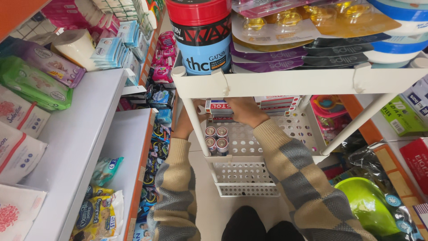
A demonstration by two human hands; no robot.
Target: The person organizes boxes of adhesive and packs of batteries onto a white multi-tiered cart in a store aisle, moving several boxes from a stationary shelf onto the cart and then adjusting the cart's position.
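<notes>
Our right hand (pixel 243 111) lies on the flat boxes (pixel 221 107) at the back of the white basket (pixel 243 143); its grip is hidden. Our left hand (pixel 183 127) waits outside, farther off.

both checkered-sleeved arms outstretched forward, right hand (pixel 244 111) palm down, fingers hidden, left hand (pixel 183 127) mostly hidden

To your left, a white shelf (pixel 89 111) carries wipe packs (pixel 33 82) and a tissue roll (pixel 76 47). A green plastic bowl (pixel 368 205) sits at your lower right, near a red box (pixel 417 163).
</notes>
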